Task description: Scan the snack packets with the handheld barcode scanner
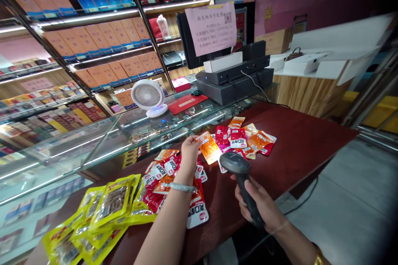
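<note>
Pinched by its upper left corner, an orange snack packet (209, 148) hangs from my left hand (190, 149), its lower part lit brightly. My right hand (255, 201) is wrapped round the handle of a black barcode scanner (235, 165), whose head points at that packet. Beyond the scanner, a loose pile of red and orange packets (238, 136) lies on the dark red tabletop (304, 140). Under and beside my left forearm is a second heap of red, white and orange packets (161, 174), partly hidden by the arm. Yellow snack bags (108, 203) are stacked at the left front.
A glass display counter (115, 136) runs along the left, carrying a small white fan (149, 95) and a red folder (186, 102). Behind the table stand a monitor with a pink paper notice (213, 29) and a dark cash drawer (234, 85). A cable trails past the table's right edge.
</note>
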Motion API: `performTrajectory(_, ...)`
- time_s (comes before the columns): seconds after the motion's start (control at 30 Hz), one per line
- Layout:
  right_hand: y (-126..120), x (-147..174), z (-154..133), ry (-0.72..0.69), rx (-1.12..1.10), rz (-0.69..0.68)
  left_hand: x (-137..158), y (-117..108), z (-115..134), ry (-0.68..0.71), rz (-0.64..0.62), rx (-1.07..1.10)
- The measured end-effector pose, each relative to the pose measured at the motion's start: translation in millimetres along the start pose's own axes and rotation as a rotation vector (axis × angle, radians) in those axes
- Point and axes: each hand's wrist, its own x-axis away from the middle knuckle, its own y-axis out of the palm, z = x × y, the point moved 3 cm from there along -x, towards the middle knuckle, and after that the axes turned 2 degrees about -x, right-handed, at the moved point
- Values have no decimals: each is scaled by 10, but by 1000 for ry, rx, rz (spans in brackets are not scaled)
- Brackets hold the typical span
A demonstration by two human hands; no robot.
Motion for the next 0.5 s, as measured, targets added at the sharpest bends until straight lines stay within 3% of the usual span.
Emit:
performTrajectory(0.17,-14,-4,13,-5,5,-10,-28,196,-74,-50,-29,111)
performTrajectory(0.3,-10,-4,-1,-6,7,-14,-28,550,-148,-23,-223,157)
performTrajectory(0.4,2,1,-20,-3,15,-13,-84,577,-166,111,-272,-117)
performTrajectory(0.5,4,10,-30,5,14,-17,-126,287,-84,254,-236,-490)
